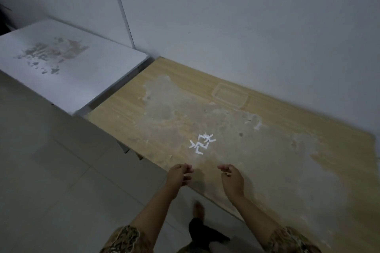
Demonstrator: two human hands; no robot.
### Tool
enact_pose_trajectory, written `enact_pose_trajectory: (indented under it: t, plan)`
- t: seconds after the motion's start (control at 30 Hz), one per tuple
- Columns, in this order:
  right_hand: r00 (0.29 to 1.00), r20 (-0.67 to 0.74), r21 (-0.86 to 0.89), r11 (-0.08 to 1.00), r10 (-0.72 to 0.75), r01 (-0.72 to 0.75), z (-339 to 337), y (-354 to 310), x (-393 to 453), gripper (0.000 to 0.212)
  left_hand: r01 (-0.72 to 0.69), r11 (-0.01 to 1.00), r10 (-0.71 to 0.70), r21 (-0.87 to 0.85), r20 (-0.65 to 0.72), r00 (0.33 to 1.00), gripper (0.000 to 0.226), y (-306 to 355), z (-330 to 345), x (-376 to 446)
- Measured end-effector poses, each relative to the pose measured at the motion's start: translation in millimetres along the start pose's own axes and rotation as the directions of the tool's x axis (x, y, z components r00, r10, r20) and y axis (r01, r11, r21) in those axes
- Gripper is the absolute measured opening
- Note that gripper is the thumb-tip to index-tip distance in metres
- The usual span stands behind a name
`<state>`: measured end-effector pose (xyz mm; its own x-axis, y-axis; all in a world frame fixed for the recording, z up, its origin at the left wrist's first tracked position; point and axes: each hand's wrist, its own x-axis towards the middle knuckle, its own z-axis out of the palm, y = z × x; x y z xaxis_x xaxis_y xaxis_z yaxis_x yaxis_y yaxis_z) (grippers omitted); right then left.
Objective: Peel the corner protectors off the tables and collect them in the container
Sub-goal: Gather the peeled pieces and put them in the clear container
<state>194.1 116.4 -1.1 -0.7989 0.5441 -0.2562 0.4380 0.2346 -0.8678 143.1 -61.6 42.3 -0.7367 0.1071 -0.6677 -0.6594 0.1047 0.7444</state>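
Several small white corner protectors (202, 143) lie in a loose heap on the worn wooden table (287, 170), near its front edge. A clear rectangular container (230, 95) stands further back on the same table, close to the wall, and looks empty. My left hand (179, 174) hovers at the table's front edge with loosely curled fingers, holding nothing I can see. My right hand (232, 178) hangs over the tabletop just to the right, fingers loosely bent and empty. Both hands are a short way nearer to me than the heap.
A white table (72, 72) with a scuffed patch stands to the left, butted against the wooden one. A grey wall runs behind both. Tiled floor (51, 181) lies at the left and below, with my foot (199, 210) beside the table's edge.
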Motion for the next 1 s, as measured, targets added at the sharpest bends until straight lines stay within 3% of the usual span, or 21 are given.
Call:
enact_pose_trajectory:
  t: [0.4,0.63,1.0]
  plan:
    - [0.989,0.137,-0.224,0.972,-0.046,0.076,44.1,-42.4,120.6,0.022,0.056,0.993,-0.051,0.104,-0.051,0.997,0.026,72.9,4.7,100.4]
    - [0.974,0.212,-0.424,0.891,-0.077,0.163,54.3,-49.3,142.2,0.022,0.093,0.990,-0.095,0.103,0.017,0.995,0.030,85.3,11.3,127.0]
    - [0.999,0.036,-0.475,0.880,0.018,0.001,73.0,-59.2,149.1,0.010,0.124,0.968,-0.150,0.219,0.105,0.983,0.024,108.6,3.3,177.5]
